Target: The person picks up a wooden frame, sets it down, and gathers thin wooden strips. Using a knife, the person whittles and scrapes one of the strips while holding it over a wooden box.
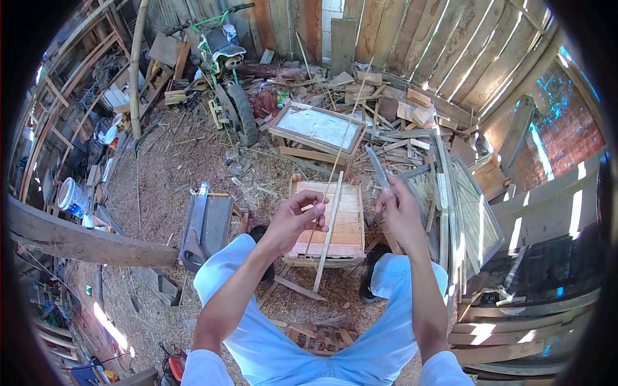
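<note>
My left hand is closed in a pinch around a long, thin wooden strip, which slants up and away from me. My right hand grips a knife, its blade pointing up and forward; the handle is hidden in the fingers. Between my knees stands a low slatted wooden stool. A flatter wooden slat leans across its top, just right of my left hand. The knife blade and the thin strip are apart.
A handsaw rests on a small grey stool at left. Ahead lie a framed white-topped table and heaped wood scraps. A small bike stands behind. Wooden panels lean at right; a beam juts in from the left.
</note>
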`<action>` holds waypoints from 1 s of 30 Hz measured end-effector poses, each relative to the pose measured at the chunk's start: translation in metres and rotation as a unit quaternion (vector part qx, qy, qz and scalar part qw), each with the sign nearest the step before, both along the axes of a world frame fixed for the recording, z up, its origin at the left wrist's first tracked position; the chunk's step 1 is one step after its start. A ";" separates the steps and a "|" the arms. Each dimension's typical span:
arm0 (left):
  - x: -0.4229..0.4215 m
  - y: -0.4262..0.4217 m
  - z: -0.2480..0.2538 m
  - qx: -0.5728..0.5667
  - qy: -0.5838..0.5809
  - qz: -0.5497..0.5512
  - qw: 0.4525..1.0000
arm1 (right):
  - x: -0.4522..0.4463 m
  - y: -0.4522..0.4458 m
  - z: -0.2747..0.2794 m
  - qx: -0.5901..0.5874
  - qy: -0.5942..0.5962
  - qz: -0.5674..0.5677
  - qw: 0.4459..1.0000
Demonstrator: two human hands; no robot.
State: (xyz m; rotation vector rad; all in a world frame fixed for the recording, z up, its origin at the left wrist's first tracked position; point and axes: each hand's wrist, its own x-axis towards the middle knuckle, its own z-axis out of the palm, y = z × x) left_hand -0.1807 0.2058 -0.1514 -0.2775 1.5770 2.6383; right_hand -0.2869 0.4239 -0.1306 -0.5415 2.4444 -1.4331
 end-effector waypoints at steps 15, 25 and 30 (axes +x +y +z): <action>0.003 0.016 0.009 -0.233 0.029 -0.003 0.972 | 0.026 -0.020 0.015 -0.249 -0.309 0.136 0.908; 0.010 0.020 0.008 -0.330 -0.003 0.032 0.943 | 0.009 -0.002 0.018 -0.265 -0.296 0.067 0.915; 0.014 0.015 0.008 -0.334 0.012 0.023 0.942 | 0.000 0.006 0.022 -0.285 -0.308 0.015 0.907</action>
